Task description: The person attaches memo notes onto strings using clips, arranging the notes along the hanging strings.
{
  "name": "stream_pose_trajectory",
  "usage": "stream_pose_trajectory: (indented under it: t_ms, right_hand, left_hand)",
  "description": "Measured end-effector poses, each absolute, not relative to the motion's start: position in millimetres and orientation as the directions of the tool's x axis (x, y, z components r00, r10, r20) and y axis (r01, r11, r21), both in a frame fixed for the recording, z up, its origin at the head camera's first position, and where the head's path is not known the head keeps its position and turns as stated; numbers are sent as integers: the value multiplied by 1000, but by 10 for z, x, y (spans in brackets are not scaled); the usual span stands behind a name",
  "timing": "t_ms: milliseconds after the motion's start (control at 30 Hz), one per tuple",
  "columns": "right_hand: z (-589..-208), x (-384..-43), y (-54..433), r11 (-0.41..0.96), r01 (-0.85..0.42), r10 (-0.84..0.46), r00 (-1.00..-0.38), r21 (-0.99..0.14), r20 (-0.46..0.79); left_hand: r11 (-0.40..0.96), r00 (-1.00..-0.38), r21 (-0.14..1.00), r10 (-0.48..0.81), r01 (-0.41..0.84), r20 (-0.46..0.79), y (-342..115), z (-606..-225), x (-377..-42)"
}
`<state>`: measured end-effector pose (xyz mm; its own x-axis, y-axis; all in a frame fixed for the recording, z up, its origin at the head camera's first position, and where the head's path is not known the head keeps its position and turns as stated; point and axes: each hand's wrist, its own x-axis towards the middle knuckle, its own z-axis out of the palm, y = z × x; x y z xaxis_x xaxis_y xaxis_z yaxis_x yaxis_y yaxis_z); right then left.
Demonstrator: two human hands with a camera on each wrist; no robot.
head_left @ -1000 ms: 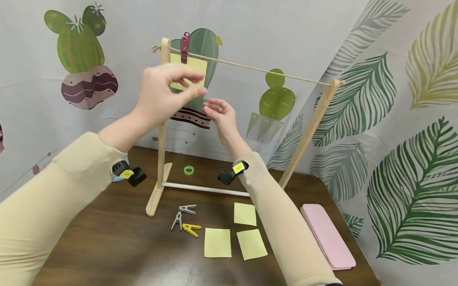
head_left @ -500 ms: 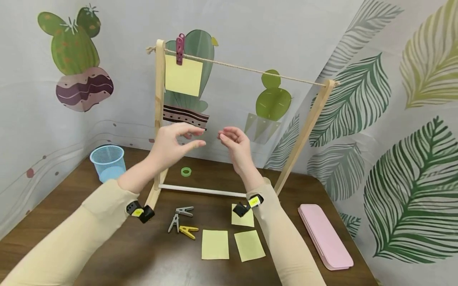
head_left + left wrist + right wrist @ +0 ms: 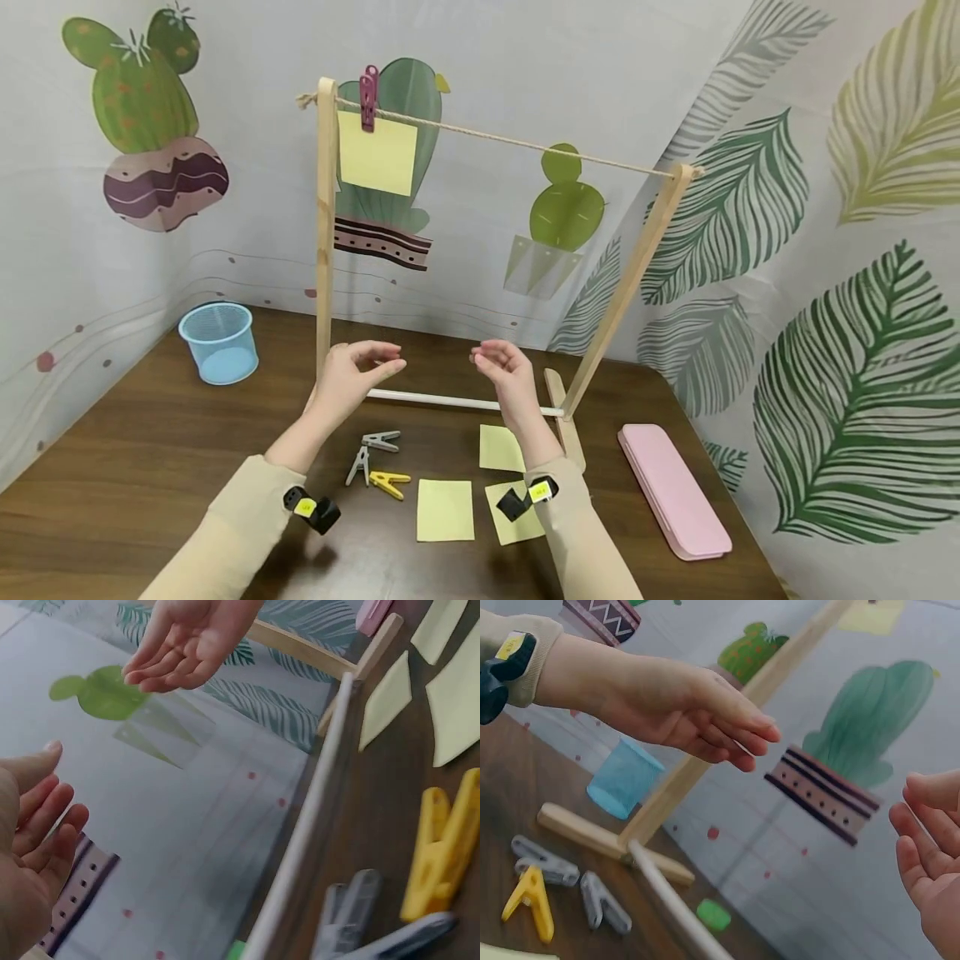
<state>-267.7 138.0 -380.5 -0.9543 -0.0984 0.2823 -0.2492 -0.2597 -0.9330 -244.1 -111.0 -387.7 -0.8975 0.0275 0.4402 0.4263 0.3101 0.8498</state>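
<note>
Both hands hover apart over the table, fingers loosely bent and holding nothing: the left hand (image 3: pixel 352 379) before the wooden stand's left post (image 3: pixel 326 208), the right hand (image 3: pixel 513 387) in front of the white bar (image 3: pixel 450 401). A magenta clothespin (image 3: pixel 368 98) clips a yellow sticky note (image 3: pixel 377 154) to the rope (image 3: pixel 495 134). Below the left hand lie two grey clothespins (image 3: pixel 381 441) and a yellow clothespin (image 3: pixel 389 483). Three yellow sticky notes (image 3: pixel 446 510) lie nearer the right hand, two partly covered by the right arm.
A blue mesh basket (image 3: pixel 219 343) stands at the back left of the brown table (image 3: pixel 135 467). On the right lies a pink case (image 3: pixel 673 492). A green ring (image 3: pixel 714 915) shows behind the bar in the right wrist view. A patterned cloth (image 3: pixel 480 50) hangs behind.
Both hands have come down from near the hanging note to low over the table, and spread further apart. The note and magenta clothespin stay on the rope. The basket has come into full view.
</note>
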Motion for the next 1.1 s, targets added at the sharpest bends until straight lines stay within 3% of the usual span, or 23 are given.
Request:
stream_pose_trajectory:
  t_ms: [233,467,767,1100]
  right_hand:
    - [-4162,-2604,1578,-152,-197,-67,-976,-968,209]
    - [-4391,-2539,1776,16,-170,-94,-981,-985,168]
    - [-4359,-2476,1993,161,-130,-129,-986,-978,110]
    - [-4534,-2517,2146,489,-255,-228,-960,-834,160]
  left_hand:
    - [254,-949,917,14,307,314,-1071,-4155,-2452]
    - [325,-971,916,35,235,237,-1077,-4321,-2466]
    - [410,-966,881,200,235,165,-1138,-4463,-2482]
    - [462,-928,846,358,268,99,-1175,-4585,-2508]
